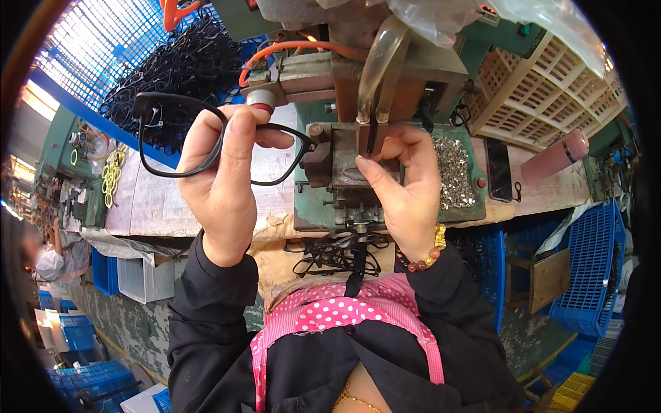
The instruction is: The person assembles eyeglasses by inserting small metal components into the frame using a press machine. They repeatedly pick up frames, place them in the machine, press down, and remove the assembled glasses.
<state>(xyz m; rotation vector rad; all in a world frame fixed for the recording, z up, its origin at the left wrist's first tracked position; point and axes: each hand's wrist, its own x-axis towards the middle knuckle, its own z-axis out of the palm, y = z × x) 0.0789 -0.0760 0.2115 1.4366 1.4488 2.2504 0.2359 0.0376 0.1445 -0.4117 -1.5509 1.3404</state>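
Observation:
My left hand point(224, 172) pinches a black eyeglass frame point(165, 102) near its middle, thumb in front, holding it up left of the machine. No lenses can be made out in it. My right hand point(410, 186) is at the machine's metal tip point(372, 134), thumb and fingers curled together just beside it. Whatever is between those fingers is too small or hidden to name. Under the tip sits a dark metal block point(346, 162). Right of my right hand lies a heap of small shiny metal parts point(451, 172) on the green machine base point(313, 213).
A blue basket point(76, 103) at the far left holds many black frames point(182, 76). More black frames point(337, 255) lie close to my apron. At right are a cream crate point(544, 89), a phone point(498, 168) and a pink bottle point(554, 157). An orange hose point(296, 46) crosses the machine.

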